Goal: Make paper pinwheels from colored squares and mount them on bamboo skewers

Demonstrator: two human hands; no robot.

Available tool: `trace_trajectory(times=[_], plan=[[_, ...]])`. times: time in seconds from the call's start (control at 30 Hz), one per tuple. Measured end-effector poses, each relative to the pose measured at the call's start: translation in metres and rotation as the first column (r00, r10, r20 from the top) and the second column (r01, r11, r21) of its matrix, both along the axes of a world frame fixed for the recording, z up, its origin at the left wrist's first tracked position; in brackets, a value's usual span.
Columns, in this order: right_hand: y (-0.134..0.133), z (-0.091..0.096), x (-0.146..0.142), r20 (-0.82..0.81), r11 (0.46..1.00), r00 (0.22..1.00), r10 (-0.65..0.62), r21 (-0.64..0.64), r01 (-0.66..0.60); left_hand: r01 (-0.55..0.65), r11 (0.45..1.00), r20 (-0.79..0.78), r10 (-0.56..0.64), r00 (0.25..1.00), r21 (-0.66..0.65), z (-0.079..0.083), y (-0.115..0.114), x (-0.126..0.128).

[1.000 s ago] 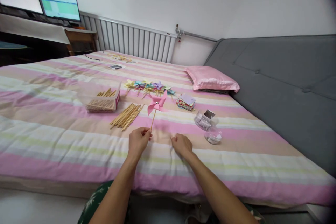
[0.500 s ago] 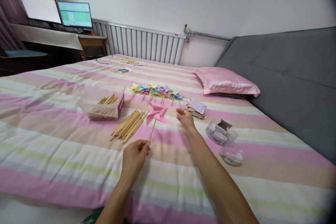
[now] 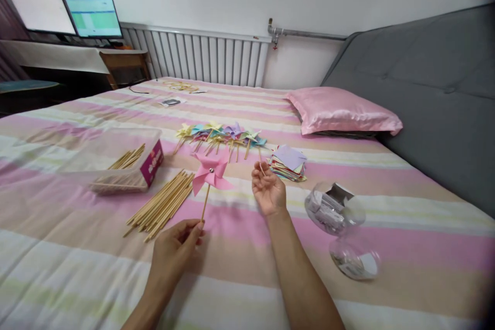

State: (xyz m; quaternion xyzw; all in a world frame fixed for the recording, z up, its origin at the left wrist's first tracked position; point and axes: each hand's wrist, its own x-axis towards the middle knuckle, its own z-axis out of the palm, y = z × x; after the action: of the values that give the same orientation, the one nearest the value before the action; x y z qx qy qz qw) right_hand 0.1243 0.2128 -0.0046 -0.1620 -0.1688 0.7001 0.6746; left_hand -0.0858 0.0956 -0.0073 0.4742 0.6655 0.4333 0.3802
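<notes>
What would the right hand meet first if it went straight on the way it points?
The right hand would probably meet the pinwheels at the row's right end; the paper stack sits just right of that line. The hand's height is unclear, so it might pass above them.

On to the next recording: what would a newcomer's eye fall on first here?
Probably the pink pinwheel, held by its stick in the left hand, just left of the view's middle. Behind it, a cluster of pastel pinwheels lies on the striped bedspread. The shiny pink pillow also stands out, at the right by the grey headboard.
</notes>
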Motion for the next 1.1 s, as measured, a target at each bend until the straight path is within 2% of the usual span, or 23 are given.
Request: trace_trajectory(times=[0.13, 0.23, 0.33, 0.47, 0.57, 0.67, 0.77, 0.87, 0.97, 1.1], plan=[[-0.001, 0.007, 0.008, -0.122, 0.998, 0.992, 0.022, 0.054, -0.015, 0.039, 0.998, 0.019, -0.04, 0.999, 0.039, 0.013, 0.038, 0.03], [-0.001, 0.011, 0.015, -0.128, 0.995, 0.992, -0.004, 0.095, 0.017, 0.004, 0.997, 0.119, -0.013, 0.993, 0.08, 0.024, 0.075, 0.06], [-0.003, 0.017, 0.022, -0.079, 0.989, 0.996, -0.041, 0.136, 0.051, -0.038, 0.993, 0.235, 0.011, 0.972, 0.108, 0.026, 0.109, 0.09], [-0.004, 0.021, 0.029, -0.021, 0.981, 0.996, -0.09, 0.169, 0.092, -0.049, 0.99, 0.309, 0.006, 0.951, 0.131, 0.006, 0.135, 0.114], [-0.001, 0.019, 0.031, 0.057, 0.983, 0.993, -0.099, 0.16, 0.089, -0.013, 0.994, 0.336, -0.026, 0.941, 0.113, -0.014, 0.139, 0.12], [0.003, 0.015, 0.03, 0.205, 0.984, 0.968, -0.147, 0.131, 0.122, 0.04, 0.995, 0.37, -0.069, 0.927, 0.087, -0.025, 0.138, 0.12], [0.006, 0.012, 0.023, 0.402, 0.957, 0.868, -0.29, 0.137, 0.256, 0.09, 0.994, 0.378, -0.108, 0.92, 0.066, -0.025, 0.137, 0.118], [0.009, 0.005, 0.014, 0.588, 0.893, 0.682, -0.435, 0.188, 0.408, 0.111, 0.991, 0.387, -0.13, 0.913, 0.07, -0.021, 0.134, 0.115], [0.011, -0.002, 0.006, 0.698, 0.852, 0.539, -0.471, 0.2, 0.484, 0.118, 0.989, 0.389, -0.143, 0.91, 0.088, -0.017, 0.13, 0.111], [0.011, -0.005, 0.002, 0.759, 0.821, 0.436, -0.484, 0.221, 0.526, 0.128, 0.986, 0.372, -0.159, 0.915, 0.105, -0.015, 0.126, 0.108]])
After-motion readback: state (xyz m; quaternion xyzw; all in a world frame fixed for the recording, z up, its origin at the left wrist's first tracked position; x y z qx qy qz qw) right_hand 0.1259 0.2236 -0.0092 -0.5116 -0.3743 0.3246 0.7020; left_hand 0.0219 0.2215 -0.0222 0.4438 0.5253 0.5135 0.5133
